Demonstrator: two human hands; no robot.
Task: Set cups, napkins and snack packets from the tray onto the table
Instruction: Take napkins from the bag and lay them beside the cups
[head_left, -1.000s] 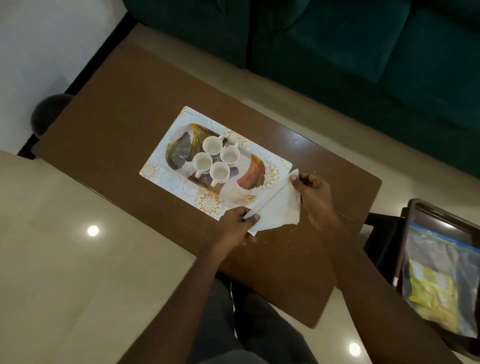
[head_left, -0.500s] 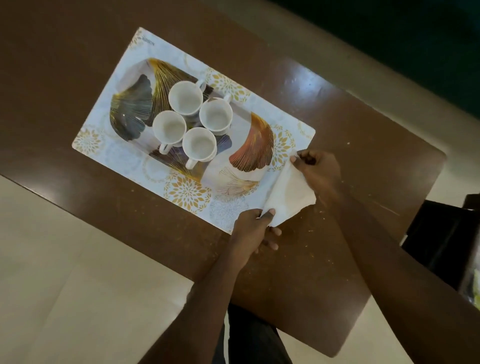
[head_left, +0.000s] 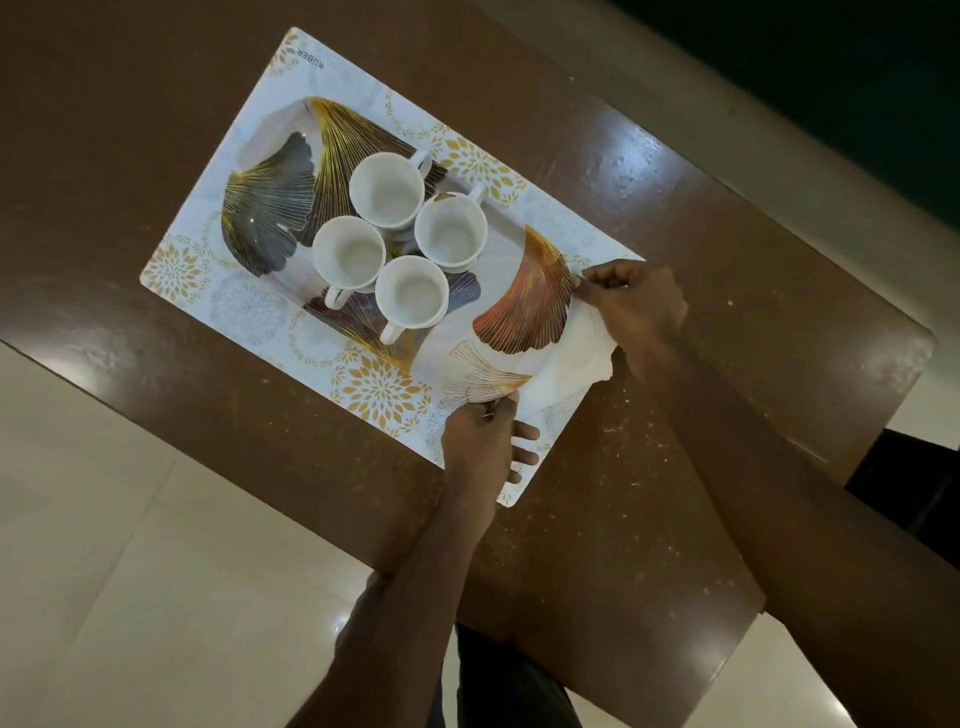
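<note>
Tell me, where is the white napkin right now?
In the head view the napkin sits right of centre, at the near right end of the patterned tray, pinched between the left hand and right hand, right of the four cups.

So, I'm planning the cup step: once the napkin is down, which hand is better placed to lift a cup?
Probably the left hand: it sits nearer the cups. The right hand is farther off. Both pinch the napkin.
</note>
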